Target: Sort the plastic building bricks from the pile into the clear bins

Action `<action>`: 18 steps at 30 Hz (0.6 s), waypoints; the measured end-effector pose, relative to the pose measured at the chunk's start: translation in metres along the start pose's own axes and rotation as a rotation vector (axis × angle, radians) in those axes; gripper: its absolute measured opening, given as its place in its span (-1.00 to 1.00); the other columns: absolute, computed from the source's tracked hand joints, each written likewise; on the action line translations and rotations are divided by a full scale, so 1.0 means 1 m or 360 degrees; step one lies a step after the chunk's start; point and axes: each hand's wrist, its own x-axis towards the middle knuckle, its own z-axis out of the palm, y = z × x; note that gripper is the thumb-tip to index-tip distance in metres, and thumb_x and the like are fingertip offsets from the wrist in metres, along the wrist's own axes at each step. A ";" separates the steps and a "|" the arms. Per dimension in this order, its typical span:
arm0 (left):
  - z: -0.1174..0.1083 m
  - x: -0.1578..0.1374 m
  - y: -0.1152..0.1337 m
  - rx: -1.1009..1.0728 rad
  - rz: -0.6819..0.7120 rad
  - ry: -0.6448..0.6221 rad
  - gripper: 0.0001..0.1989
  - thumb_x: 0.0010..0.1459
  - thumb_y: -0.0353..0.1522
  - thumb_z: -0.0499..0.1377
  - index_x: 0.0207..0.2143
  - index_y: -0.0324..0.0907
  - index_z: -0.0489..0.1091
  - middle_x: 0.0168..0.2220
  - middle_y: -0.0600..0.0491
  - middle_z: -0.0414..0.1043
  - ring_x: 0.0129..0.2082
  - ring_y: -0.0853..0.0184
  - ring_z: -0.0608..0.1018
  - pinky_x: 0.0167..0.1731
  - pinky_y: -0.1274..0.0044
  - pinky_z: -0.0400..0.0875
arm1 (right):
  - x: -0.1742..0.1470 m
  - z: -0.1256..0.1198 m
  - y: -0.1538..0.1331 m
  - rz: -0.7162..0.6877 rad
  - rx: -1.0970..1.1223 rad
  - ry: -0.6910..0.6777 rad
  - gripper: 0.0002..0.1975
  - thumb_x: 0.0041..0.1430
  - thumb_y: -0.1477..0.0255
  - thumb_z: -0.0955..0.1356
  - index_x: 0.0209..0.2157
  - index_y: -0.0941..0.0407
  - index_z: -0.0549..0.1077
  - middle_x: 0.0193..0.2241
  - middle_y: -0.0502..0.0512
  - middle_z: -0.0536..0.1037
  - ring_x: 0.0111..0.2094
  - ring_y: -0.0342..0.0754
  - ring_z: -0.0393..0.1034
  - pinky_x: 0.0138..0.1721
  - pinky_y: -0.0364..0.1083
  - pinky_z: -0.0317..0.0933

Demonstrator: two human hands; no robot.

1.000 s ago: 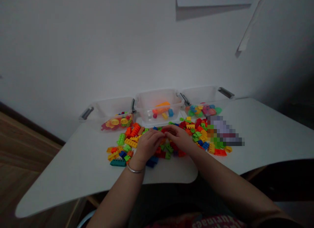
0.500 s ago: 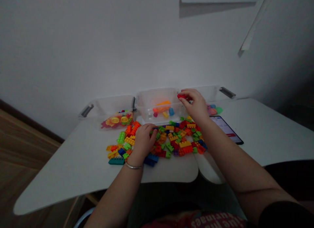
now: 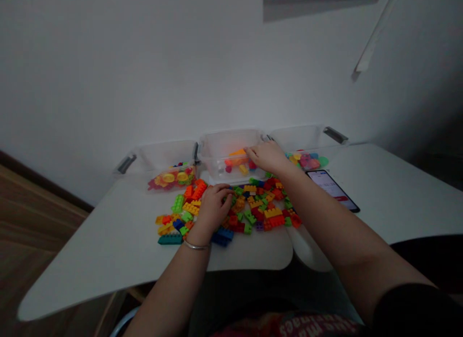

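My left hand (image 3: 214, 205) rests at the left of a pile of toy building bricks (image 3: 273, 213), fingers loosely bent and apart over the bricks, with no brick seen in its grasp. My right hand (image 3: 266, 157) reaches over the right side of the middle clear plastic bin (image 3: 217, 169). Its index finger is stretched out; the other fingers are partly hidden behind the hand, and no brick shows between them. Inside that bin lie an orange piece (image 3: 238, 156), a yellow brick (image 3: 243, 169) and some red and blue pieces.
A left clear bin (image 3: 159, 153) holds red, yellow and green pieces. The right clear bin (image 3: 300, 136) has colourful pieces in it. A phone (image 3: 333, 189) lies right of the pile, beside my right forearm. The white table (image 3: 108, 250) meets the wall behind the bins.
My right hand has moved left and down, from above the right edge of the middle bin to over its contents. The red brick no longer shows between its fingers. My left hand barely moved.
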 end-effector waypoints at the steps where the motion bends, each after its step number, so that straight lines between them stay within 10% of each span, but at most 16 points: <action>1: 0.000 0.000 0.000 -0.0007 -0.0001 -0.0003 -0.78 0.25 -0.36 0.09 -0.24 -0.13 0.56 -0.06 -0.03 0.52 -0.07 0.23 0.52 0.02 0.29 0.41 | 0.000 0.001 0.000 -0.0016 -0.0007 -0.0004 -0.48 0.42 0.25 0.07 -0.09 0.14 0.58 -0.21 0.25 0.64 -0.15 0.13 0.50 -0.02 0.11 0.19; 18: 0.001 -0.001 0.000 0.0005 0.0002 0.0001 -0.80 0.23 -0.38 0.10 -0.27 -0.12 0.55 -0.08 -0.02 0.51 -0.07 0.21 0.51 0.01 0.27 0.41 | -0.049 0.013 0.008 0.0018 0.0766 0.0764 -0.73 0.26 0.41 0.23 -0.14 0.10 0.54 -0.15 0.15 0.60 -0.06 0.07 0.42 0.01 0.05 0.23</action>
